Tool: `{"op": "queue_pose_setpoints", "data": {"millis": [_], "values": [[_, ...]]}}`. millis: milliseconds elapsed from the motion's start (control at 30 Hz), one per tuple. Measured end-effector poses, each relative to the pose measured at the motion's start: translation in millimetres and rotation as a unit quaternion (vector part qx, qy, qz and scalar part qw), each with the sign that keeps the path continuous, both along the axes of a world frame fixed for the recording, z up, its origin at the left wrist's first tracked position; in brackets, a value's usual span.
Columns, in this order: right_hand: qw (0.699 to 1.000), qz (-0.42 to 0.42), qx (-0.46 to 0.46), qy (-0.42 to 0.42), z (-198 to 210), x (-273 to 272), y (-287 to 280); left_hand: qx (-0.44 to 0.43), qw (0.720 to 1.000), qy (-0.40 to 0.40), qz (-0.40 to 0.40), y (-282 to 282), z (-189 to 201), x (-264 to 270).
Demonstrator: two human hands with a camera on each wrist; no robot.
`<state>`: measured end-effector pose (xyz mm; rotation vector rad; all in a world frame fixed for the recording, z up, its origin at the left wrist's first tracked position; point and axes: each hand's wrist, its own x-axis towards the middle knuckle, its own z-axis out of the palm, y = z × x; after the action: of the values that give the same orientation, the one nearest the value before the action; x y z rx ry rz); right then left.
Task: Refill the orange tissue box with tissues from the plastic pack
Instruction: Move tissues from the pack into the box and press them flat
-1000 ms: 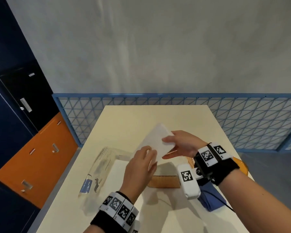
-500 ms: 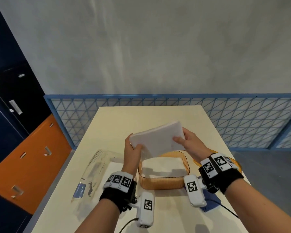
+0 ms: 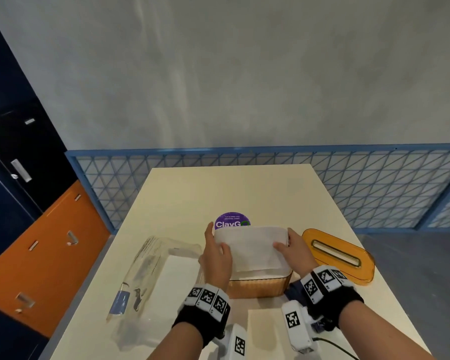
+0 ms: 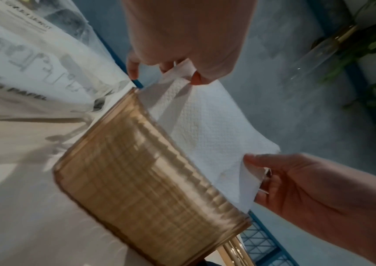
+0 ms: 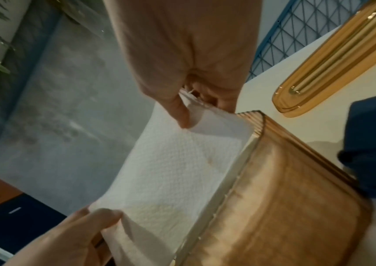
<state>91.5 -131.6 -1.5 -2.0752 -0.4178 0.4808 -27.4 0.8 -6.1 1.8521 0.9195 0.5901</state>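
The stack of tissues, soft, light and floppy (likely to splay if gripped mid-span), sits atop the open orange tissue box, pinched at its ends by left hand and right hand fingers.

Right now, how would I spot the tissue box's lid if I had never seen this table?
Start at the cream table and find the open orange box near its front edge, where both hands hold a white tissue stack. The lid lies flat to the right of that box. It alone is a flat amber oval with one long slot down its middle.
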Motion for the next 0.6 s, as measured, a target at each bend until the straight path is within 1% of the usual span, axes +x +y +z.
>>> {"op": "queue_pose_setpoints", "data": {"millis": [67,133,167,233,300,333,433,467,500,533,600], "values": [[1.000,-0.003,-0.027,0.012,0,6,3,-0.007,0.997,0.080,0.017,3,3,6],[0.996,0.001,-0.085,0.022,-4,9,5,-0.009,0.984,0.179,0.003,7,2,10],[0.993,0.005,-0.114,0.025,-7,9,6,0.009,0.975,0.220,-0.012,9,1,12],[0.986,0.021,-0.165,0.017,-11,7,8,0.059,0.960,0.269,-0.043,14,-3,16],[0.975,0.050,-0.214,-0.015,-11,2,10,0.100,0.947,0.296,-0.068,16,-8,19],[0.967,0.072,-0.238,-0.049,-11,-1,10,0.127,0.940,0.309,-0.077,16,-11,20],[0.927,0.122,-0.279,-0.221,-11,-12,8,0.273,0.902,0.324,-0.086,15,-15,18],[0.912,0.139,-0.277,-0.270,-10,-15,7,0.314,0.890,0.315,-0.100,14,-16,15],[0.898,0.165,-0.278,-0.298,-9,-16,6,0.341,0.879,0.309,-0.129,14,-16,13],[0.886,0.202,-0.286,-0.305,-9,-16,5,0.356,0.865,0.311,-0.171,14,-16,12],[0.860,0.287,-0.324,-0.272,-7,-15,7,0.350,0.829,0.347,-0.266,15,-15,10]]}}
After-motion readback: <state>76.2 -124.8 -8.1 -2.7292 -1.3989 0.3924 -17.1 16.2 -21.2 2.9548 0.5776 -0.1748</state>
